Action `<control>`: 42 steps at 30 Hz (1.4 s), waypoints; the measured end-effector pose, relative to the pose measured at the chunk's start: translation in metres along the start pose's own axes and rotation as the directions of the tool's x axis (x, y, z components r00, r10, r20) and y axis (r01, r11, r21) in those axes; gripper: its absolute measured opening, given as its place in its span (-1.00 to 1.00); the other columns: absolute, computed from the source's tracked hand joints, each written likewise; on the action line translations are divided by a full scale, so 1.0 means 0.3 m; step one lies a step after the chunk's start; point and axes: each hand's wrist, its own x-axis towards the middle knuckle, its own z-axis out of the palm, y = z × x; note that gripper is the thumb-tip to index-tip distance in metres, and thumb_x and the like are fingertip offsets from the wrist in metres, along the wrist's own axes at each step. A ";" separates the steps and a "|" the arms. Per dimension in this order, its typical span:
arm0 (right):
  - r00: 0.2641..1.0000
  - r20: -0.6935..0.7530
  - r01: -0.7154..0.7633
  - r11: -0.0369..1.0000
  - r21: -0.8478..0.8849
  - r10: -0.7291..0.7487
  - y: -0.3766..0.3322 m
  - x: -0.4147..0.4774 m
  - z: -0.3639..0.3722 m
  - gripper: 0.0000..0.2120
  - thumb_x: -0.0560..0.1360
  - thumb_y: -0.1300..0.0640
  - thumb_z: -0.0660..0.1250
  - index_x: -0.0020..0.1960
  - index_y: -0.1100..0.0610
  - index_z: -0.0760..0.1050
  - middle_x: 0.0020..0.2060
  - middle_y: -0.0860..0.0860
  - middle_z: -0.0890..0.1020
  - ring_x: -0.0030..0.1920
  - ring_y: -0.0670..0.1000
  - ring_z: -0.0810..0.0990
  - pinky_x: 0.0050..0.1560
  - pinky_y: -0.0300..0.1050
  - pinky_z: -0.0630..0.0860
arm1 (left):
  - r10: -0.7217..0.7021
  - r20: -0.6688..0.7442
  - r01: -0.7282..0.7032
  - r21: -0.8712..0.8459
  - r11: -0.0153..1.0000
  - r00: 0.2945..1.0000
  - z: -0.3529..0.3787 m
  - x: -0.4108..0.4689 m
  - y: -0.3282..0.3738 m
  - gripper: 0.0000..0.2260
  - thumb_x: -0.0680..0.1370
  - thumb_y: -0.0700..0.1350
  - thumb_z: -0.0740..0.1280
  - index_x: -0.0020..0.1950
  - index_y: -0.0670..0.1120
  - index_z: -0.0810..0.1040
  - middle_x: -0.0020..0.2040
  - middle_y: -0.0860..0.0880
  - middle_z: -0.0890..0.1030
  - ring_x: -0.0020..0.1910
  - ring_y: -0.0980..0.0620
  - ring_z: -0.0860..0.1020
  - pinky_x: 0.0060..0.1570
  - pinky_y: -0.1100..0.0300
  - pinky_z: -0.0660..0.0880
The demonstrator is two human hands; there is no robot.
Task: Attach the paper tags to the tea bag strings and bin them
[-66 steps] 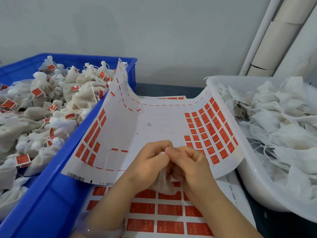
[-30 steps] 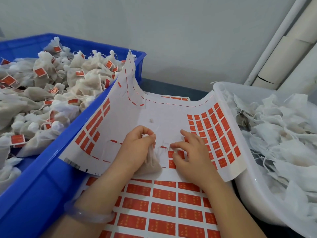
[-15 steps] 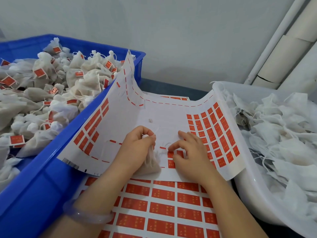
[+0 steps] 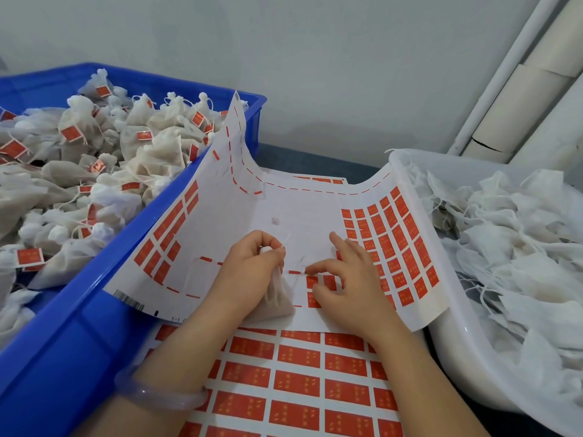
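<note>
My left hand (image 4: 252, 272) grips a small filled tea bag (image 4: 274, 302) by its gathered neck and holds it down on the upper tag sheet (image 4: 220, 222). Its thin white string (image 4: 299, 261) trails to the right. My right hand (image 4: 344, 275) rests on the same sheet, its forefinger and thumb at the edge of a red tag (image 4: 312, 282) in the partly used block. The fingers hide whether the tag is lifted. Rows of red tags (image 4: 397, 247) remain on the sheet's right side.
A blue bin (image 4: 79, 310) on the left holds several tagged tea bags (image 4: 94, 159). A white tub (image 4: 457, 357) on the right holds untagged bags (image 4: 520, 247). A second full tag sheet (image 4: 299, 383) lies under my forearms. White pipes (image 4: 520, 74) stand at the back right.
My hands have separated: the left kept the tea bag and set it down on the sheet, and the right moved onto the red tags. Over the last half second little has moved.
</note>
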 end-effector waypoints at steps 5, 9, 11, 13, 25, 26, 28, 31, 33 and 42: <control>0.998 0.047 -0.040 0.999 -0.006 0.040 -0.011 0.009 -0.006 -0.86 0.50 -0.01 0.28 -0.08 -0.26 0.39 0.49 -0.17 0.11 0.49 -0.05 -0.08 0.46 0.08 -0.17 | 0.004 -0.008 -0.003 0.034 0.999 1.000 0.002 -0.001 0.002 -0.82 0.59 -0.12 0.22 -0.20 0.06 0.44 -0.25 0.06 0.50 -0.22 0.09 0.47 -0.33 0.34 0.37; 0.996 0.074 -0.051 0.998 -0.042 0.054 -0.010 0.014 -0.006 -0.88 0.50 -0.03 0.26 -0.18 -0.21 0.36 0.50 -0.16 0.08 0.50 -0.04 -0.10 0.45 0.07 -0.20 | 0.007 0.003 -0.007 0.037 0.999 1.000 0.004 0.000 -0.001 -0.82 0.58 -0.13 0.22 -0.20 0.05 0.45 -0.26 0.05 0.51 -0.23 0.09 0.46 -0.32 0.33 0.36; 0.996 0.071 -0.043 0.998 -0.050 0.047 -0.007 0.012 -0.001 -0.86 0.50 -0.03 0.26 -0.21 -0.19 0.35 0.50 -0.16 0.06 0.50 -0.04 -0.11 0.45 0.05 -0.20 | 0.009 0.009 -0.010 0.039 0.999 1.000 0.005 0.001 -0.003 -0.83 0.58 -0.13 0.21 -0.20 0.04 0.46 -0.25 0.03 0.51 -0.22 0.08 0.46 -0.30 0.31 0.37; 0.998 0.044 -0.037 0.999 -0.020 0.038 -0.003 0.010 0.004 -0.92 0.49 -0.05 0.27 -0.12 -0.21 0.38 0.50 -0.17 0.03 0.50 -0.05 -0.12 0.45 0.04 -0.18 | 0.006 0.002 -0.006 0.040 0.999 1.000 0.005 0.002 -0.004 -0.83 0.59 -0.13 0.21 -0.19 0.04 0.46 -0.24 0.03 0.52 -0.21 0.07 0.47 -0.30 0.30 0.37; 0.998 0.048 -0.028 0.997 -0.075 0.032 -0.009 0.011 0.010 -0.93 0.51 -0.11 0.22 -0.03 -0.23 0.34 0.50 -0.18 0.04 0.50 -0.05 -0.12 0.45 0.03 -0.23 | 0.024 0.005 -0.025 0.071 0.997 1.000 0.008 0.003 -0.012 -0.86 0.59 -0.13 0.20 -0.16 0.01 0.46 -0.22 0.00 0.52 -0.19 0.04 0.49 -0.29 0.30 0.37; 0.998 0.058 -0.030 0.996 -0.087 0.035 -0.009 0.012 0.011 -0.93 0.51 -0.11 0.21 -0.03 -0.23 0.33 0.50 -0.18 0.02 0.50 -0.05 -0.13 0.44 0.02 -0.25 | 0.025 0.008 -0.026 0.063 0.998 1.000 0.008 0.004 -0.013 -0.86 0.59 -0.14 0.20 -0.16 0.00 0.46 -0.22 -0.01 0.53 -0.19 0.03 0.49 -0.29 0.28 0.39; 0.996 0.078 -0.027 0.994 -0.103 0.036 -0.007 0.011 0.011 -0.96 0.52 -0.11 0.18 -0.08 -0.21 0.31 0.51 -0.18 0.00 0.50 -0.05 -0.15 0.43 0.01 -0.27 | 0.031 0.018 -0.032 0.048 0.998 0.999 0.007 0.006 -0.013 -0.86 0.59 -0.15 0.20 -0.16 -0.02 0.47 -0.23 -0.04 0.53 -0.21 0.00 0.51 -0.27 0.26 0.42; 0.997 0.075 -0.028 0.996 -0.087 0.035 -0.005 0.003 0.014 -0.96 0.52 -0.11 0.17 -0.05 -0.22 0.30 0.50 -0.20 -0.05 0.49 -0.07 -0.17 0.42 0.00 -0.30 | 0.041 0.022 -0.042 0.044 0.998 0.999 0.008 0.008 -0.014 -0.85 0.59 -0.16 0.20 -0.17 -0.05 0.47 -0.23 -0.05 0.54 -0.22 -0.02 0.51 -0.27 0.25 0.42; 0.997 0.069 -0.035 0.996 -0.080 0.041 -0.006 0.000 0.018 -0.90 0.52 -0.13 0.17 0.03 -0.25 0.30 0.50 -0.21 -0.07 0.49 -0.07 -0.17 0.41 0.00 -0.31 | 0.048 0.022 -0.049 0.045 0.998 0.999 0.007 0.008 -0.016 -0.85 0.59 -0.17 0.20 -0.17 -0.05 0.47 -0.22 -0.06 0.54 -0.22 -0.03 0.51 -0.27 0.24 0.43; 0.997 0.070 -0.020 0.997 -0.074 0.026 -0.004 -0.003 0.009 -0.93 0.54 -0.09 0.18 -0.03 -0.20 0.27 0.50 -0.19 0.02 0.49 -0.08 -0.13 0.44 -0.02 -0.25 | 0.046 0.035 -0.047 0.029 0.998 0.998 0.006 0.009 -0.008 -0.85 0.59 -0.18 0.19 -0.17 -0.07 0.47 -0.22 -0.10 0.54 -0.23 -0.07 0.52 -0.25 0.21 0.46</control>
